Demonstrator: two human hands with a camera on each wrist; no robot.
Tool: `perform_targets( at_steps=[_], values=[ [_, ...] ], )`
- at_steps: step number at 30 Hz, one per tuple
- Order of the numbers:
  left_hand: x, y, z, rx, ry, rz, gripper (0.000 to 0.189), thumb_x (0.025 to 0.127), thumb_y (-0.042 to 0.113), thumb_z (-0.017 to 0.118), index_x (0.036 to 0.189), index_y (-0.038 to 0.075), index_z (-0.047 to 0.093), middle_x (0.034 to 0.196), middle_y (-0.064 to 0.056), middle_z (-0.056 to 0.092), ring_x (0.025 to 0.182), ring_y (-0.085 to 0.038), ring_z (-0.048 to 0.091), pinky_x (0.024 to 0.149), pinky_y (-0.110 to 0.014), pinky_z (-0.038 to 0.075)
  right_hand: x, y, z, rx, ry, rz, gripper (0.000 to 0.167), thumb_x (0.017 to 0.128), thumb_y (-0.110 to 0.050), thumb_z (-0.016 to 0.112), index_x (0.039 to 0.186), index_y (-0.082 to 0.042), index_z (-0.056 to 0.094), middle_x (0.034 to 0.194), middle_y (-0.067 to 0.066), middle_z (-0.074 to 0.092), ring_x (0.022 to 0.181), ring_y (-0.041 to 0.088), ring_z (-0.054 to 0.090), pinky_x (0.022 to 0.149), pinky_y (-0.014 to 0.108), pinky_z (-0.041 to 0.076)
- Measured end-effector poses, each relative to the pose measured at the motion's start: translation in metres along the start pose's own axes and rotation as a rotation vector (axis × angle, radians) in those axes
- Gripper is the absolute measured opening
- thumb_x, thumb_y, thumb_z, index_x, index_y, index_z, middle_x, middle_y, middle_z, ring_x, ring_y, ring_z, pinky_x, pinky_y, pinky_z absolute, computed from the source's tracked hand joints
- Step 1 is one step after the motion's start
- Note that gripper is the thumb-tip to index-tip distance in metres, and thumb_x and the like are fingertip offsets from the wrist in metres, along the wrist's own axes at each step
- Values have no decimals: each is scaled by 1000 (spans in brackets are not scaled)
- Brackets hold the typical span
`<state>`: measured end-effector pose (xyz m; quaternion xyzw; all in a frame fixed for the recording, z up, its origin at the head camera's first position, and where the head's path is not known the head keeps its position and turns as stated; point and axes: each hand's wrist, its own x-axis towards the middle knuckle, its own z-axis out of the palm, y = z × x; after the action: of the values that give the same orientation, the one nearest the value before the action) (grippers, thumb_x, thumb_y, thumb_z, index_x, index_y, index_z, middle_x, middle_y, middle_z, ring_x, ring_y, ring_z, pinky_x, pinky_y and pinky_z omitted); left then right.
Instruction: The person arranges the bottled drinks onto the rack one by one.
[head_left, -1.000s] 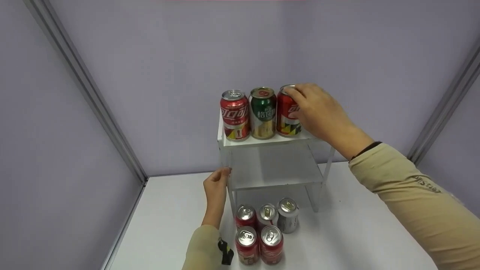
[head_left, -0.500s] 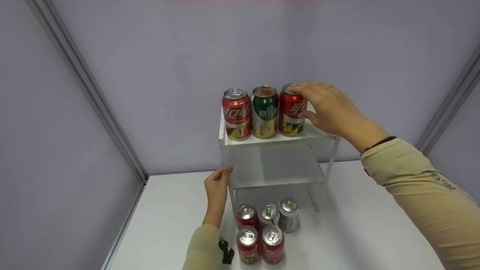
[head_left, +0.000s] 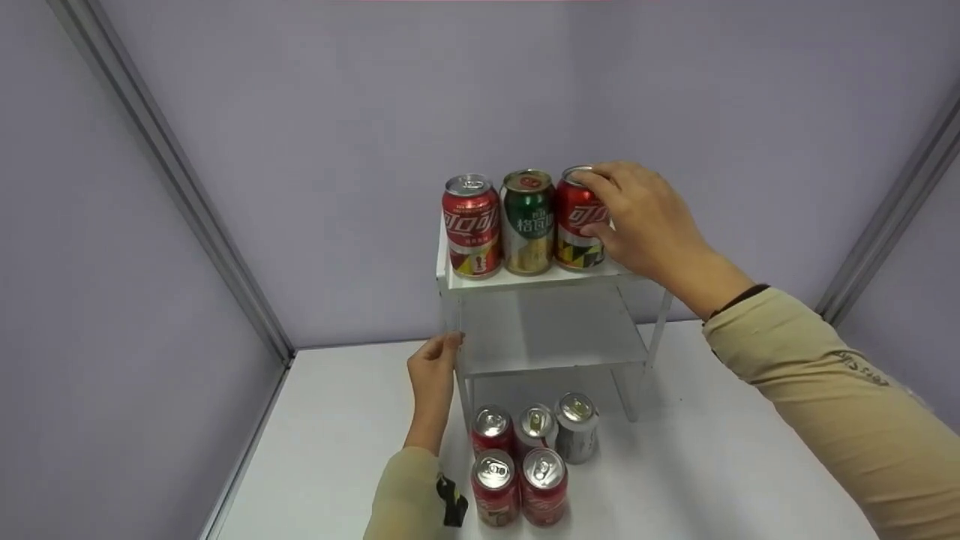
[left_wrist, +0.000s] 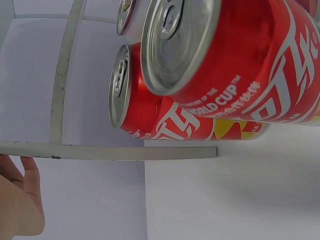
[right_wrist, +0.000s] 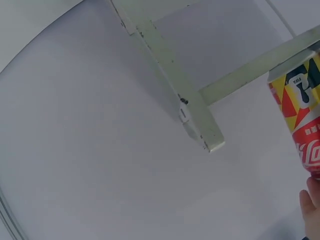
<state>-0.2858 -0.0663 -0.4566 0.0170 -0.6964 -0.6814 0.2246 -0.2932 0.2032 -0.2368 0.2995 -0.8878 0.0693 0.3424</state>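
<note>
A white two-tier rack (head_left: 555, 330) stands on the table. On its top tier, side by side and upright, are a red cola can (head_left: 470, 225) at left, a green and gold can (head_left: 528, 225) in the middle and another red cola can (head_left: 576, 217) at right. My right hand (head_left: 649, 225) holds this right can, fingers over its top and thumb at its front; the right wrist view shows the fingertips by the can's lid end. With curled fingers my left hand (head_left: 433, 375) pinches the rack's left front leg (left_wrist: 115, 151).
Below the lower tier and in front of it, several cans stand on the white table (head_left: 337, 435): red cola cans (head_left: 495, 491) at the front, a silver can (head_left: 577, 431) at back right. Pale wall panels (head_left: 360, 150) with metal corner posts enclose the table.
My right hand drew back a little to the right, fingers looser, then came in again to the right can. The left hand stays at the leg, and the cans hold their places.
</note>
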Motion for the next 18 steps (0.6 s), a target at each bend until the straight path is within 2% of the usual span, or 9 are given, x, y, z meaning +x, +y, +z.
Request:
perform_targets(
  at_steps=[1, 3, 7, 11, 18],
  values=[
    [0, 0, 0, -2, -1, 7, 26, 96, 21, 67, 97, -4, 75, 94, -18, 72, 81, -19, 61, 66, -21, 45, 0, -1, 0, -5, 7, 8, 58, 83, -6, 80, 135, -2, 54, 128, 22, 56, 120, 42, 51, 101, 55, 41],
    [-2, 7, -1, -2, -5, 14, 25, 97, 19, 66, 96, -5, 74, 94, -19, 72, 82, -22, 62, 66, -21, 46, 1, -4, 2, -13, 23, 23, 58, 83, -7, 79, 136, -2, 54, 126, 23, 56, 118, 42, 51, 99, 55, 42],
    [-1, 7, 1, 18, 3, 1, 20, 98, 12, 64, 97, -6, 74, 94, -17, 72, 83, -22, 64, 66, -22, 46, 2, -10, 4, -50, 50, 48, 58, 83, -10, 79, 136, -3, 55, 124, 26, 55, 116, 42, 51, 97, 55, 43],
    [1, 0, 1, 15, 2, -1, 22, 97, 17, 66, 98, -3, 75, 94, -12, 73, 83, -16, 63, 68, -22, 48, 3, -14, 7, -92, 58, 67, 58, 85, -16, 79, 136, -4, 55, 122, 27, 54, 115, 43, 50, 95, 56, 44],
    [-3, 1, 2, -1, -28, -14, 26, 97, 22, 65, 98, -2, 75, 101, -17, 73, 96, -28, 68, 75, -24, 51, 1, -12, 9, -128, 51, 77, 59, 85, -22, 80, 137, -9, 56, 117, 26, 54, 110, 42, 50, 89, 54, 45]
  ],
)
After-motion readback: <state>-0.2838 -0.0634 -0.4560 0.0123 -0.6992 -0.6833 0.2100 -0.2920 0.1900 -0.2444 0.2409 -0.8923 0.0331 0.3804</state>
